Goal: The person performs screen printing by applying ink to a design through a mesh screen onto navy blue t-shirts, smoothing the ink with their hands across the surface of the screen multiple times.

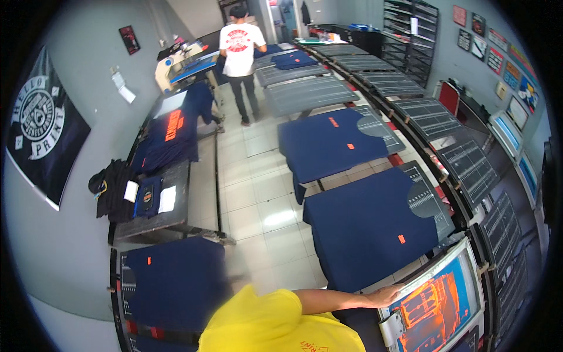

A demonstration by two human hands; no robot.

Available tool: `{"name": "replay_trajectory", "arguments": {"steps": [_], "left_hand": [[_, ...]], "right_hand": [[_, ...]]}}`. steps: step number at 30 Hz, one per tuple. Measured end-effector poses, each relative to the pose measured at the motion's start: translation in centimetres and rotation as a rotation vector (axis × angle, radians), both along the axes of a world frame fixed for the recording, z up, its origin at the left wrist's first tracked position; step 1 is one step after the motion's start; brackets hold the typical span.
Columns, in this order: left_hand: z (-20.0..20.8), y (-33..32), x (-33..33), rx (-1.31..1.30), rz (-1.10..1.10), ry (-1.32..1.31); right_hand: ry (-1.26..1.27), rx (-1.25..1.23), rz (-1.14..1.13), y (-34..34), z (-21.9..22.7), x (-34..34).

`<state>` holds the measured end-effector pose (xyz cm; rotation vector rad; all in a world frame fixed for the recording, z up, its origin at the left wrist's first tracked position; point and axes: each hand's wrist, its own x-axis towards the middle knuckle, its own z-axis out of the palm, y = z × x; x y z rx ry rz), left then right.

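My left arm reaches to the right out of a yellow sleeve. At its end my left hand point(384, 297) is closed on the upper left corner of a screen printing frame point(480, 293). The frame sits tilted at the lower right, its blue mesh smeared with bright orange ink point(431, 308). A pale metal piece point(392, 326) lies along its left edge; its kind is unclear. Just beyond the frame, a navy T-shirt point(363, 226) with a small orange print is spread on a printing board point(423, 190). My right hand is out of view.
Another navy T-shirt point(328, 141) and grey boards point(311, 94) continue up the right row, beside a long rail. On the left are more navy shirts point(176, 281) and a table point(158, 226) with folded dark clothes point(114, 188). A person in a white shirt point(240, 50) stands in the tiled aisle.
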<state>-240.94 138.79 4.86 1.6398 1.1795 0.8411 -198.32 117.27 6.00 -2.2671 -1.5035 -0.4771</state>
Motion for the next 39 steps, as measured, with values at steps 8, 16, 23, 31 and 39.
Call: {"name": "replay_trajectory", "arguments": {"steps": [8,16,23,31,39], "left_hand": [[1.1,1.8,-0.3,-0.086,-0.031,-0.126],[0.9,2.1,-0.9,0.02,0.03,0.107],[2.2,2.4,-0.6,-0.016,0.053,0.02],[1.9,2.4,-0.2,0.049,0.068,0.032],[1.3,3.5,0.1,-0.108,0.099,-0.039]], "right_hand": [[1.104,0.306,-0.079,1.0,3.2,-3.2],[1.258,0.372,-0.05,1.6,5.4,-5.1],[1.467,0.488,0.047,1.5,4.7,-4.3],[1.467,0.488,0.069,2.4,4.2,-3.4],[1.374,0.507,0.038,3.2,3.1,-3.2]]}}
